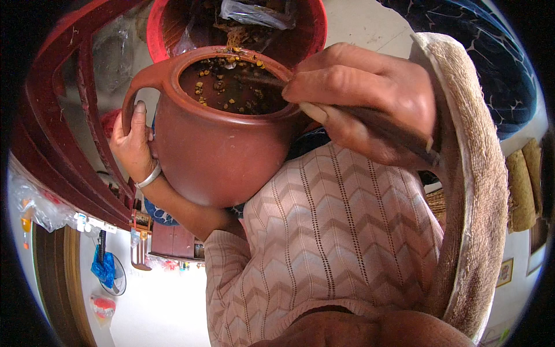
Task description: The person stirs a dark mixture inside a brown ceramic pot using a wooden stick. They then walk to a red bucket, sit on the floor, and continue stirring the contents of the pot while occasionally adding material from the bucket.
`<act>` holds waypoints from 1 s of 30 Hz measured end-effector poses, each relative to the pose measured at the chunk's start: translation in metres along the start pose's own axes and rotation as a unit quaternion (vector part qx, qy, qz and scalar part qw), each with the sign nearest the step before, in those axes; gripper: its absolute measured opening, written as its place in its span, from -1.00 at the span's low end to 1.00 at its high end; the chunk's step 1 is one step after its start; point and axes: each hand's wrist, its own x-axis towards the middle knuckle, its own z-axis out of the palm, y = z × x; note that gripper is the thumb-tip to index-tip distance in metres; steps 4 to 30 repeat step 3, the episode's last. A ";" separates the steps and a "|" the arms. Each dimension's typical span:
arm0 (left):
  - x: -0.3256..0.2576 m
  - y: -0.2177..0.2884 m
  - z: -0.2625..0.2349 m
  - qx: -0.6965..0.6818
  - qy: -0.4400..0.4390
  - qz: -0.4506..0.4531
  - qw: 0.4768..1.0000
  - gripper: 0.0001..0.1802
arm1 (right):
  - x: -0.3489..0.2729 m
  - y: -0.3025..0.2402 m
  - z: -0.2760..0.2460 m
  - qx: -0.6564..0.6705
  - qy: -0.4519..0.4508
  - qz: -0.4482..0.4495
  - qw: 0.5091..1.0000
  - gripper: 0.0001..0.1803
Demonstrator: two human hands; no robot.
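Observation:
A reddish-brown clay pot (222, 153) is tilted toward the far side, its mouth by the rim of a red bucket (322, 26). Wet yellow bits (231, 101) and dark scraps cling inside the pot and on its far lip. At the pot's left, my left hand (136, 139) is closed round the loop handle. My right hand (364, 101), over the pot's right rim, grips dark chopsticks (399, 124); their far ends reach into the pot and are blurred. Inside the bucket lie brown scraps and a clear plastic wrapper (257, 14).
A dark red wooden chair (87, 98) stands close on the left. A beige towel or towelling sleeve (477, 173) covers my right forearm. Dark blue patterned cloth (497, 69) is at the upper right. A fan with a blue bag (104, 269) shows at lower left.

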 end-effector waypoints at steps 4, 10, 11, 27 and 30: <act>-0.012 0.007 -0.014 0.013 0.022 -0.015 1.000 -0.71 | 0.003 0.009 0.017 0.068 0.009 0.023 0.997 -0.77; -0.012 0.007 -0.014 0.013 0.022 -0.015 1.000 -0.71 | 0.003 0.009 0.017 0.068 0.009 0.023 0.997 -0.77; -0.012 0.007 -0.014 0.013 0.022 -0.015 1.000 -0.71 | 0.003 0.009 0.017 0.068 0.009 0.023 0.997 -0.77; -0.012 0.007 -0.014 0.013 0.022 -0.015 1.000 -0.71 | 0.003 0.009 0.017 0.068 0.009 0.023 0.997 -0.77; -0.012 0.007 -0.014 0.013 0.022 -0.015 1.000 -0.71 | 0.003 0.009 0.017 0.068 0.009 0.023 0.997 -0.77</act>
